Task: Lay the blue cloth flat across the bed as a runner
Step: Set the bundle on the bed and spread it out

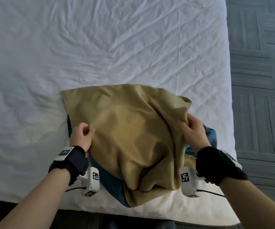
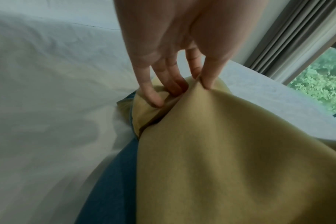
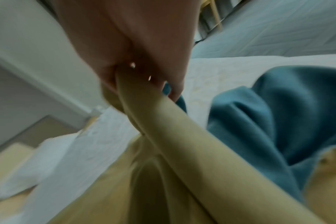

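The cloth [image 1: 130,133] lies bunched near the bed's front edge with its tan underside up; its blue face [image 1: 210,134] shows only at the rims [image 2: 113,178] [image 3: 274,115]. My left hand [image 1: 84,134] pinches the cloth's left edge between thumb [image 2: 209,75] and fingers. On the right, my right hand [image 1: 191,128] grips a gathered fold of the tan side [image 3: 163,121] and lifts it slightly. Most of the blue face is hidden underneath.
The bed [image 1: 100,47] carries a wrinkled white sheet, stretching far ahead and to the left. Its right edge drops to grey patterned carpet [image 1: 257,80]. A window with curtains [image 2: 290,45] stands beyond the bed in the left wrist view.
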Available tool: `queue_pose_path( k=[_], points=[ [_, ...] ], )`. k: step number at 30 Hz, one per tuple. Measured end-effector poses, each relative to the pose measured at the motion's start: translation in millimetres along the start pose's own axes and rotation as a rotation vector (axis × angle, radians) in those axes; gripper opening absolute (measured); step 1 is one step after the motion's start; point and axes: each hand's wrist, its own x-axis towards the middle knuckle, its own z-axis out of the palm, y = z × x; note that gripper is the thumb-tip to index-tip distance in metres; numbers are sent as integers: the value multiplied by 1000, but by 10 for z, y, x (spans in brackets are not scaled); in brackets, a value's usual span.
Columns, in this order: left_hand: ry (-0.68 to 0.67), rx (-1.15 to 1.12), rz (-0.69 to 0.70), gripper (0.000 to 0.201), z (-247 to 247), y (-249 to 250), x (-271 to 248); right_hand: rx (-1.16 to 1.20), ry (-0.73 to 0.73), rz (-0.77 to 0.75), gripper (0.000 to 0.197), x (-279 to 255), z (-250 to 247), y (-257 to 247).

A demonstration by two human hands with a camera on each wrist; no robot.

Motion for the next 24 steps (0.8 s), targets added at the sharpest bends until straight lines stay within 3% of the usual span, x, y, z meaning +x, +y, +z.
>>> queue_pose_path(
  k=[2, 5, 8, 11, 14, 18, 20, 24],
  points=[
    [-9, -84, -29, 21, -66, 39, -4, -65, -344, -155, 34, -157, 114, -252],
    [-37, -223, -123, 27, -171, 95, -65, -614, -879, -334, 30, -481, 427, -261],
    [-40, -360, -115, 36, -278, 169, -161, -1265, -1006, -416, 32, -787, 623, -17],
    [-88, -403, -66, 44, -294, 259, -282, -1507, -992, -432, 29, -965, 564, 175],
    [-208, -248, 24, 51, -178, 318, -434, -1236, -923, -274, 28, -1030, 434, 294],
    [-396, 18, 140, 54, 103, 295, -688, -402, -425, 60, 70, -857, 364, 171],
    [-436, 180, 226, 55, 212, 252, -805, -67, -270, 174, 81, -692, 399, 87],
    [-460, 181, 284, 49, 205, 129, -902, 137, -135, 289, 62, -495, 625, 65]
  ],
)
